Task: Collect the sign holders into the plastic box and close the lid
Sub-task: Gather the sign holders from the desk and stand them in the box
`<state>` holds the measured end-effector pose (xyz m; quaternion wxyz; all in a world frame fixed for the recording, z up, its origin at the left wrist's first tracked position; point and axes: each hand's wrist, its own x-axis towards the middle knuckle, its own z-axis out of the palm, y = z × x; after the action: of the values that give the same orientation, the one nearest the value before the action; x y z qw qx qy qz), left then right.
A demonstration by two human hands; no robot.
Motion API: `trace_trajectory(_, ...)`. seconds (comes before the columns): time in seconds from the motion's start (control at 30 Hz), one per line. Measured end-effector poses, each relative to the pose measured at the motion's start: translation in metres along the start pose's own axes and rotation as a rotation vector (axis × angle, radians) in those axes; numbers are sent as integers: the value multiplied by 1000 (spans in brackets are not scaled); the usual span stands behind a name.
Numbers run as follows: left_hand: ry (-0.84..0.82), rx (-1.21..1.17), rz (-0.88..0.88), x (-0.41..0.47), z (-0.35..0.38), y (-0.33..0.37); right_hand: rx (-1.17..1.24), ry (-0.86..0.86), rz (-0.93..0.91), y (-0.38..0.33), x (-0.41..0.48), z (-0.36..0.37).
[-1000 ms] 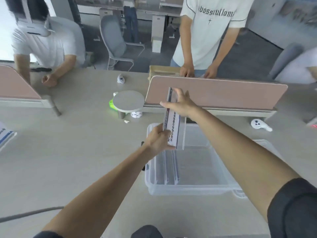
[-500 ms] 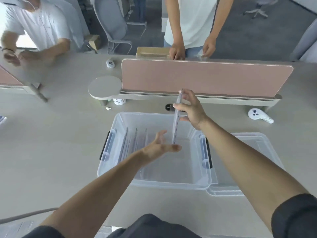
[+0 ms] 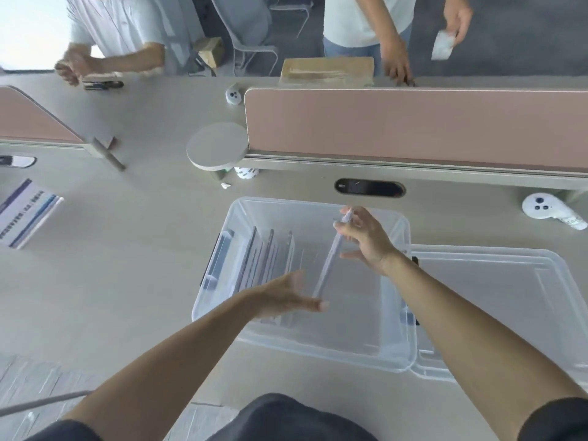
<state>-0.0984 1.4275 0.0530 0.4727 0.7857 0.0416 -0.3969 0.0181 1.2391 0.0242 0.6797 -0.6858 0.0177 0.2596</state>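
Right hand [image 3: 366, 238] is closed around the upper end of a sign holder [image 3: 329, 261], fingers on one face and thumb on the other, holding it edge-on and tilted inside the clear plastic box [image 3: 394, 354], its lower end down near the box floor. Left hand [image 3: 288, 296] is spread flat and open, palm facing the lower end of that sign holder, just beside it and holding nothing; whether the fingertips touch it I cannot tell. Several more sign holders [image 3: 267, 259] already stand on edge in a row along the left side of the box, leaning close together. The box sits on the pale table [image 3: 127, 281], and its clear lid [image 3: 509, 288] lies flat on the table just to the right, its edge tucked under the box's right rim. Another printed sign holder [image 3: 24, 214] lies flat far out on the left of the table. A white controller [image 3: 547, 210] rests near the pink divider panel [image 3: 413, 122] behind the box, and two other people stand beyond it
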Motion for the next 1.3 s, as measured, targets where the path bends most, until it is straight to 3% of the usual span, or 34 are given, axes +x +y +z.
trace_trajectory(0.1,252,433,6,3,-20,-21,-188,-34,6,11,8,2)
trace_trajectory(0.17,438,772,153,-2,-36,-31,-309,-83,10,18,14,4)
trace_trajectory(0.23,562,901,252,-6,-53,-44,-378,-115,31,27,20,7)
trace_trajectory(0.47,806,820,61,-12,-83,-88,-326,-65,86,51,34,20)
trace_trajectory(0.63,825,601,-87,-9,-82,-101,-451,-3,136,50,31,22)
trace_trajectory(0.7,844,589,-89,-7,-82,-102,-576,-80,114,49,21,20)
trace_trajectory(0.8,863,556,-87,-6,-84,-103,-785,-344,90,55,3,17)
trace_trajectory(0.87,871,525,-72,-7,-83,-103,-861,-447,155,59,-2,15)
trace_trajectory(1.0,922,471,-64,-8,-84,-101,-868,-469,260,57,-1,17)
trace_trajectory(1.3,902,423,-69,-9,-84,-102,-744,-423,245,60,-6,37)
